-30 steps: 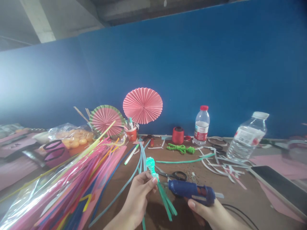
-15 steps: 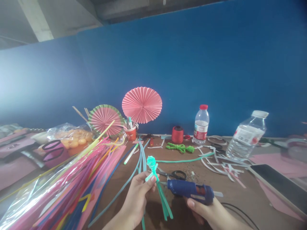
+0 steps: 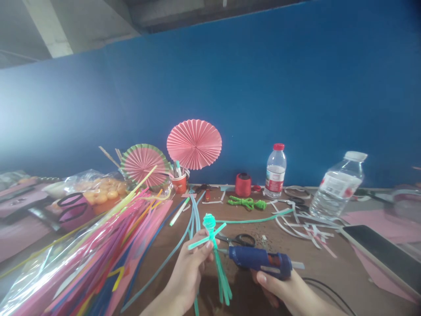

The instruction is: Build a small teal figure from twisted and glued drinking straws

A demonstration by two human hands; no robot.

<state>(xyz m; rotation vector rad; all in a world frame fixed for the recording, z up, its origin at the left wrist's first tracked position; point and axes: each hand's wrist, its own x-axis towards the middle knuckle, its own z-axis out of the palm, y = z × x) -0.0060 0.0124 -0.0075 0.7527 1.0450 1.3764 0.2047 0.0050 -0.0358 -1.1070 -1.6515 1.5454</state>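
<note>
Worktop [image 3: 296, 245] of smooth brown spans the lower frame. Low centre, the left hand [image 3: 192, 267] pinches a fuzzy green pipe-cleaner figure [image 3: 217, 265] between thumb and fingers, long axis near upright, knobbly head up. Lower right, the right hand [image 3: 279, 283] wraps a blue plastic glue gun [image 3: 246, 256], nozzle leftward. The red-and-white bottle label [image 3: 275, 177] is unreadable.

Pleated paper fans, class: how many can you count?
2: a plain pink fan before the blue wall, and a green-edged fan lower, to its left, partly covered.

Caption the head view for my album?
Left hand pinches a green pipe-cleaner figure; right hand holds a blue glue gun.
</note>
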